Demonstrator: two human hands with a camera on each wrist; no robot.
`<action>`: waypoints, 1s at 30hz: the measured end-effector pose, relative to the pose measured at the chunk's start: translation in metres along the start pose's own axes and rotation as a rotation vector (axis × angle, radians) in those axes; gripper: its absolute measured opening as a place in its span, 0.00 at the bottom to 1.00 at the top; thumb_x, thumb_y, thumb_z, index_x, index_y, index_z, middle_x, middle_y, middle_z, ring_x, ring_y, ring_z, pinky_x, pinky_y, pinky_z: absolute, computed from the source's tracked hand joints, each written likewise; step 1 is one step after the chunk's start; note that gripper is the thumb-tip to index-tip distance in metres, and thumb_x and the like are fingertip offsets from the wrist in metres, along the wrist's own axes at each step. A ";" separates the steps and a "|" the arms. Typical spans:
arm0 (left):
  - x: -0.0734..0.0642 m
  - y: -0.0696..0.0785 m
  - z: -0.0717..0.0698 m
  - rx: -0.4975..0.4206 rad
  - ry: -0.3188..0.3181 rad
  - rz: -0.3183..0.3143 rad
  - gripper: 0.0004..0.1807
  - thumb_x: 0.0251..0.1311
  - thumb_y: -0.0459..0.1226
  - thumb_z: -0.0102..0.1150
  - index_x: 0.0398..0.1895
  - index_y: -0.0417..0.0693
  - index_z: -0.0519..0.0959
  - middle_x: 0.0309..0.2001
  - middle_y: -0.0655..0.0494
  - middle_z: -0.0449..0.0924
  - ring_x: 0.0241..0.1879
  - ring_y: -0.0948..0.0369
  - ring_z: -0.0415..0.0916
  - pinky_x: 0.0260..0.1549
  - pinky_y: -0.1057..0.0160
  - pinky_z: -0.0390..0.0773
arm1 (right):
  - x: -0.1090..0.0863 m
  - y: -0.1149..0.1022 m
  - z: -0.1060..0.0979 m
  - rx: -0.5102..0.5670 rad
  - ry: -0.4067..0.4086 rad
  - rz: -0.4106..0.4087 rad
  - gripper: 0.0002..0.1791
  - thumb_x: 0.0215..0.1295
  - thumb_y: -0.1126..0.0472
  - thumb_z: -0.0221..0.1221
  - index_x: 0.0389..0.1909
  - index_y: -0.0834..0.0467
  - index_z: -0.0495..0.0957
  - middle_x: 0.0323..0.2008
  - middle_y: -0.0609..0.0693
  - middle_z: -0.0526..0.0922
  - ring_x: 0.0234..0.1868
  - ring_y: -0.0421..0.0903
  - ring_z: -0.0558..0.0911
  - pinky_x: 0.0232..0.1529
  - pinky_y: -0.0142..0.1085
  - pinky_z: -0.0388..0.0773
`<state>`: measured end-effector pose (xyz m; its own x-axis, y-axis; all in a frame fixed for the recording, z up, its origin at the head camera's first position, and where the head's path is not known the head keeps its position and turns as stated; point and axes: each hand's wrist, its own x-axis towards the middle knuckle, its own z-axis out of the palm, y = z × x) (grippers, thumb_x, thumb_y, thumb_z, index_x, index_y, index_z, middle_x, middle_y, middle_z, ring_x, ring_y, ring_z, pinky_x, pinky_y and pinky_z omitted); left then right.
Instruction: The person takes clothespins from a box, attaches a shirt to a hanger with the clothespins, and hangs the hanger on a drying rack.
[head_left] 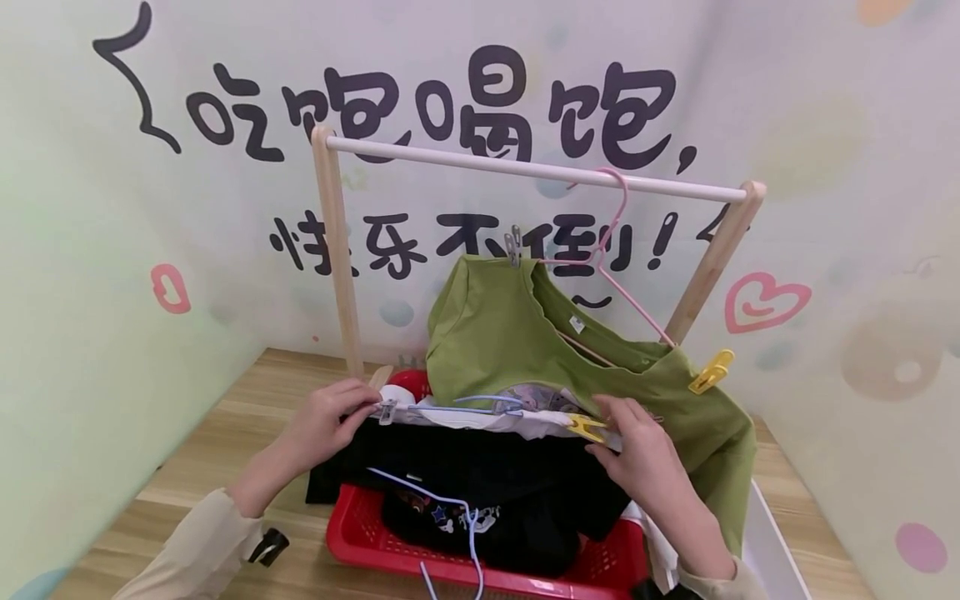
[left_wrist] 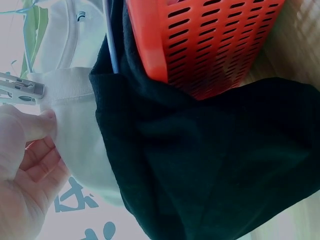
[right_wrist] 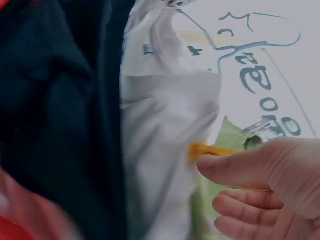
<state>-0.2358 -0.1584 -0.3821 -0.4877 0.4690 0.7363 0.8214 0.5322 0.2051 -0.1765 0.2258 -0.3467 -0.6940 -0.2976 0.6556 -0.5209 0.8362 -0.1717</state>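
A white T-shirt [left_wrist: 75, 105] hangs on a blue hanger [head_left: 450, 408], above a black T-shirt [left_wrist: 200, 150] with another blue hanger at its neck. My left hand [head_left: 333, 417] pinches the white shirt's shoulder, right beside a grey clothespin [left_wrist: 22, 91] clipped there. At the other shoulder my right hand [head_left: 637, 442] pinches a yellow clothespin [head_left: 587, 427]; in the right wrist view its thumb lies over the clip [right_wrist: 200, 151]. Directly behind, a green T-shirt [head_left: 487, 333] hangs on a pink hanger [head_left: 618, 208], with a grey and a yellow clothespin at its shoulders.
A rack with a white rail [head_left: 525, 169] and wooden posts stands at the back, before a printed wall. The red basket [head_left: 360, 533] sits below the shirts and holds dark clothes. To the right, a white edge [head_left: 776, 533] shows on the wooden table [head_left: 225, 450].
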 end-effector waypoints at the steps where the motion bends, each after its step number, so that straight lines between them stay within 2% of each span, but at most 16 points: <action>1: 0.001 0.000 0.000 -0.003 -0.002 0.002 0.14 0.39 0.19 0.68 0.30 0.39 0.81 0.31 0.52 0.80 0.30 0.61 0.77 0.30 0.59 0.81 | -0.001 0.002 0.001 0.005 -0.021 0.023 0.30 0.28 0.75 0.75 0.40 0.64 0.77 0.29 0.52 0.77 0.29 0.46 0.77 0.30 0.41 0.77; 4: 0.003 0.000 0.000 -0.006 0.000 0.011 0.14 0.39 0.18 0.67 0.30 0.39 0.81 0.30 0.53 0.80 0.30 0.61 0.77 0.30 0.59 0.81 | -0.003 0.008 0.007 -0.023 -0.069 0.060 0.22 0.32 0.75 0.74 0.33 0.63 0.78 0.30 0.52 0.77 0.34 0.51 0.80 0.42 0.47 0.77; 7: 0.004 0.000 0.000 -0.007 0.000 0.012 0.15 0.39 0.18 0.67 0.30 0.39 0.81 0.30 0.53 0.80 0.30 0.62 0.76 0.30 0.59 0.81 | -0.004 0.015 0.013 -0.073 -0.057 0.030 0.19 0.32 0.77 0.72 0.30 0.62 0.80 0.30 0.53 0.79 0.39 0.55 0.80 0.50 0.54 0.73; 10: 0.004 0.000 0.001 -0.007 0.001 0.009 0.15 0.38 0.18 0.67 0.30 0.40 0.81 0.31 0.53 0.80 0.30 0.61 0.77 0.31 0.59 0.81 | -0.003 0.019 0.018 -0.123 -0.025 -0.015 0.18 0.31 0.79 0.71 0.26 0.60 0.80 0.27 0.51 0.79 0.35 0.54 0.79 0.41 0.47 0.77; 14: 0.004 0.000 0.001 -0.021 0.002 0.018 0.15 0.38 0.18 0.68 0.31 0.39 0.81 0.31 0.53 0.80 0.30 0.61 0.77 0.31 0.60 0.81 | -0.003 0.020 0.018 -0.146 -0.001 -0.058 0.17 0.30 0.78 0.71 0.23 0.59 0.80 0.24 0.49 0.78 0.29 0.50 0.76 0.28 0.42 0.75; 18: 0.011 -0.002 -0.001 -0.036 0.035 0.062 0.16 0.36 0.17 0.68 0.30 0.38 0.81 0.30 0.52 0.80 0.29 0.61 0.76 0.31 0.66 0.80 | -0.001 0.020 0.012 -0.133 0.024 -0.096 0.19 0.26 0.76 0.73 0.23 0.58 0.79 0.23 0.48 0.78 0.28 0.47 0.75 0.27 0.40 0.75; 22: 0.023 -0.005 -0.005 -0.040 0.090 0.113 0.15 0.35 0.17 0.67 0.29 0.36 0.80 0.29 0.51 0.80 0.28 0.60 0.76 0.31 0.68 0.78 | 0.005 0.022 0.005 -0.114 0.095 -0.144 0.17 0.29 0.75 0.72 0.23 0.60 0.78 0.23 0.49 0.78 0.28 0.47 0.75 0.25 0.39 0.76; 30: 0.050 -0.007 -0.014 0.024 0.142 0.108 0.12 0.40 0.18 0.66 0.30 0.35 0.81 0.30 0.49 0.81 0.29 0.58 0.78 0.28 0.63 0.78 | 0.020 0.019 -0.010 -0.114 0.216 -0.208 0.09 0.39 0.74 0.66 0.25 0.64 0.78 0.23 0.53 0.77 0.27 0.51 0.75 0.23 0.43 0.75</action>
<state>-0.2615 -0.1487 -0.3373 -0.3490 0.4214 0.8371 0.8586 0.5016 0.1055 -0.1960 0.2404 -0.3295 -0.4506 -0.3733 0.8109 -0.5732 0.8174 0.0577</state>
